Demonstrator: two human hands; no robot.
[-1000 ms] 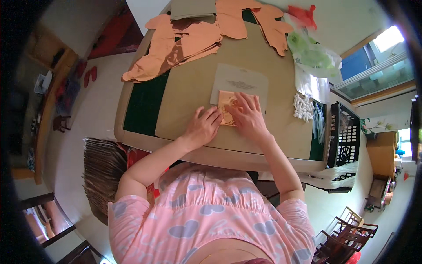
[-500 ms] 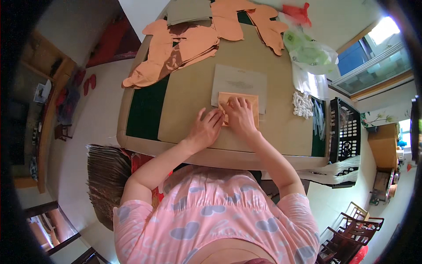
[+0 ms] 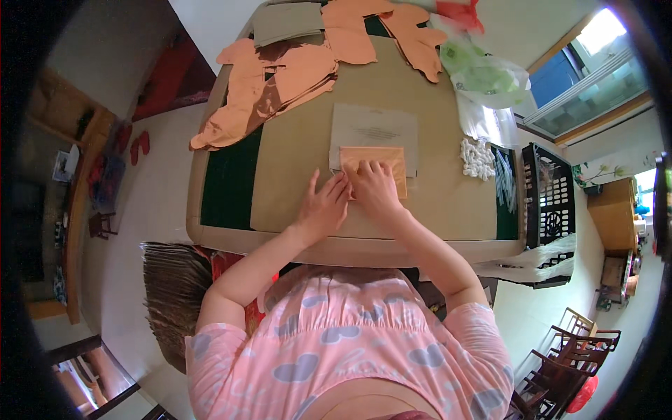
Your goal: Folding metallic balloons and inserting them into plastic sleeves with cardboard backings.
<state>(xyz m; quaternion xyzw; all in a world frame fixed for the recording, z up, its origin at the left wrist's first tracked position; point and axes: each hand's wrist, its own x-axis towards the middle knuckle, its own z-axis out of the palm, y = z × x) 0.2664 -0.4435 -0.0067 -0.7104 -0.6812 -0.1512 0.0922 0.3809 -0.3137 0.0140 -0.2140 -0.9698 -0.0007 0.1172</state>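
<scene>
A flat, folded copper-coloured foil balloon (image 3: 393,162) lies as a small square over the lower part of a grey printed card (image 3: 374,124). My left hand (image 3: 324,201) is at the square's left edge, its fingers drawn together there and one finger lifted apart. My right hand (image 3: 376,187) rests across the foil, fingers bent and pressing it down beside the left fingertips. Both thumbs and the exact pinch point are hidden under the fingers.
Unfolded copper foil balloons (image 3: 301,73) and grey cards (image 3: 287,22) lie at the far side. On the right are clear plastic bags (image 3: 483,77), white coiled pieces (image 3: 477,159), thin pale straws (image 3: 504,182) and a black crate (image 3: 549,196). A brown stack (image 3: 175,294) stands left of me.
The view has shifted slightly. Both hands stay at the foil square; its left side, raised and crinkled before, now looks flatter under my fingers.
</scene>
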